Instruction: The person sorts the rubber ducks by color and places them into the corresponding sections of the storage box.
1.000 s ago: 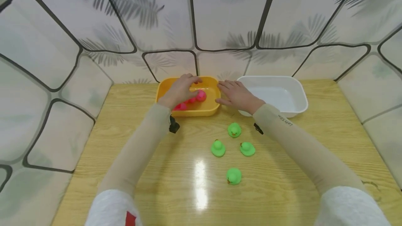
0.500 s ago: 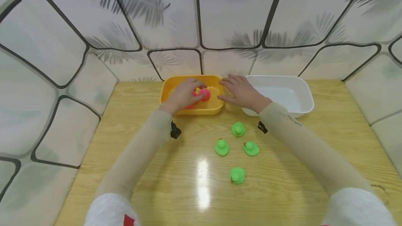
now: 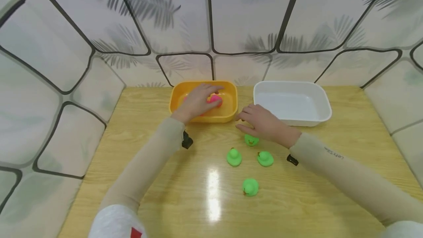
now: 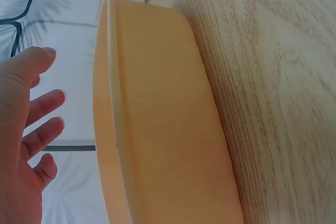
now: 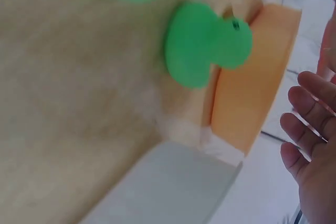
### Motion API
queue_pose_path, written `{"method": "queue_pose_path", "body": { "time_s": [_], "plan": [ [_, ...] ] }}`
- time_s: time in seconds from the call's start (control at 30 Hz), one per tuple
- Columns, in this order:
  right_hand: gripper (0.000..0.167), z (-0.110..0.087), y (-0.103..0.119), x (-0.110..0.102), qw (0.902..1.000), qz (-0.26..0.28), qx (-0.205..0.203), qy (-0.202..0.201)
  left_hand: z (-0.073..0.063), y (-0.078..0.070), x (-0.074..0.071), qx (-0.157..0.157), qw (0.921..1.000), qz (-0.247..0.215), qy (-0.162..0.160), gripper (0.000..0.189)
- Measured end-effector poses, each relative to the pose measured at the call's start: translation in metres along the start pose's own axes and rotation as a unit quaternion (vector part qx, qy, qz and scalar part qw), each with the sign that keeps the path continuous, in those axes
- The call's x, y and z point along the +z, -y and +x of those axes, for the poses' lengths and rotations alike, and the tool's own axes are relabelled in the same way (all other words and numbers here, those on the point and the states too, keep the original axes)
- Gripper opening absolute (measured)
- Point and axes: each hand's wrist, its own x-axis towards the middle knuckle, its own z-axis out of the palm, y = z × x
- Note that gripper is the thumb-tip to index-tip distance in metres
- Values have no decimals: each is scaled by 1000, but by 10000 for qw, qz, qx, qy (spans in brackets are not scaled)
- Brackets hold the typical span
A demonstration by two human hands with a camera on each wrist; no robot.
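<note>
My left hand point(image 3: 196, 102) hovers over the orange tub point(image 3: 228, 119), its fingers loosely bent and holding nothing. Round pink toys point(image 3: 216, 100) lie in that tub, partly hidden under the hand. In the left wrist view the hand point(image 4: 21, 124) is beyond the rim of the tub point(image 4: 163, 108). My right hand point(image 3: 264, 123) is above the table between the two tubs, fingers relaxed and nothing in them. Just below it sits a green rubber duck point(image 3: 252, 141), its top covered by the hand in the head view. The right wrist view shows a green duck point(image 5: 191, 45) beside the orange tub point(image 5: 252, 77).
More green ducks stand nearer on the wood table: one left point(image 3: 234, 157), one right point(image 3: 265, 158), one in front point(image 3: 250, 187). A white tub point(image 3: 294, 105) is at the back right. Patterned cloth walls point(image 3: 244, 17) rise behind the table and at both sides.
My right hand has moved away from the gap between the tubs, coming nearer and slightly right, over the closest duck. My left hand stays over the orange tub.
</note>
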Motion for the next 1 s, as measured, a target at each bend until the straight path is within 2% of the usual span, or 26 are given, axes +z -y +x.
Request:
{"method": "queue_pose_path", "body": {
  "time_s": [0.17,0.37,0.47,0.57,0.8,1.0],
  "plan": [
    [25,-18,16,12,9992,33,-383,85,5,-4,2,127,9999,98,-55,55],
    [40,-35,32,28,9938,-510,-804,575,16,-10,10,207,9988,451,34,58],
    [48,-43,39,33,9904,-626,-874,873,23,-15,17,178,9984,517,116,63],
    [51,-49,44,35,9896,-589,-879,972,30,-22,24,148,9979,591,213,68],
    [46,-54,49,38,9908,-511,-892,880,44,-39,36,6,9970,673,390,73],
    [38,-58,48,41,9909,-408,-1118,628,55,-46,46,19,9964,736,423,72]
  ]
}}
